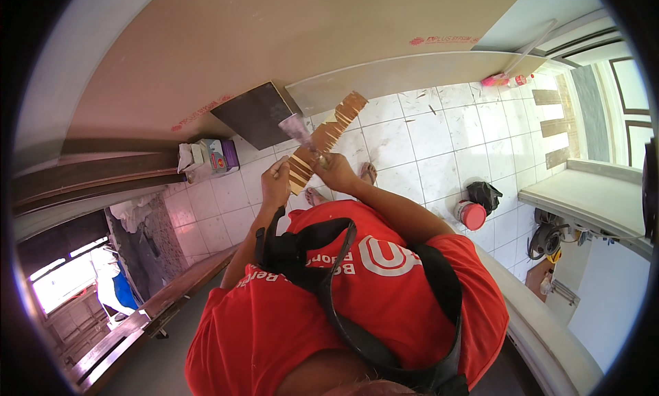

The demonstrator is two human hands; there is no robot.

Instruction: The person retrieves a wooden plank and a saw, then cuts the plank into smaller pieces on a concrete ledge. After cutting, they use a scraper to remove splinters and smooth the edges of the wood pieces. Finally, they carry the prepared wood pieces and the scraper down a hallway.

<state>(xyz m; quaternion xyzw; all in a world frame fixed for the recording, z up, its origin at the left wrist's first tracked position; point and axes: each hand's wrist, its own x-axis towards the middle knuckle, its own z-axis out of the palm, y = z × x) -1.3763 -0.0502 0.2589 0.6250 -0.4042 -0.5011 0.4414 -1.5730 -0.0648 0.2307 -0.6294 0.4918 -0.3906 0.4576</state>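
Observation:
My left hand (pixel 276 183) is closed on the near end of a brown strip with ragged, slit edges (pixel 334 130), which looks like thin wood veneer. The strip slants away to the far right in front of my chest. In my right hand (pixel 334 171) is the handle of a putty knife (pixel 297 130), its flat, smeared blade pointing away and slightly left. That blade lies beside or over the strip; whether they touch I cannot tell. My right fingers partly hide the handle and the strip's middle.
Large brown boards (pixel 240 32) stand ahead, with a dark panel (pixel 257 114) leaning there. Boxes (pixel 218 156) sit left on the white tiled floor (pixel 425 149), where scraps are scattered. A red-lidded tub (pixel 472 215) and black bag (pixel 484 195) stand right, near a pale counter (pixel 583 197).

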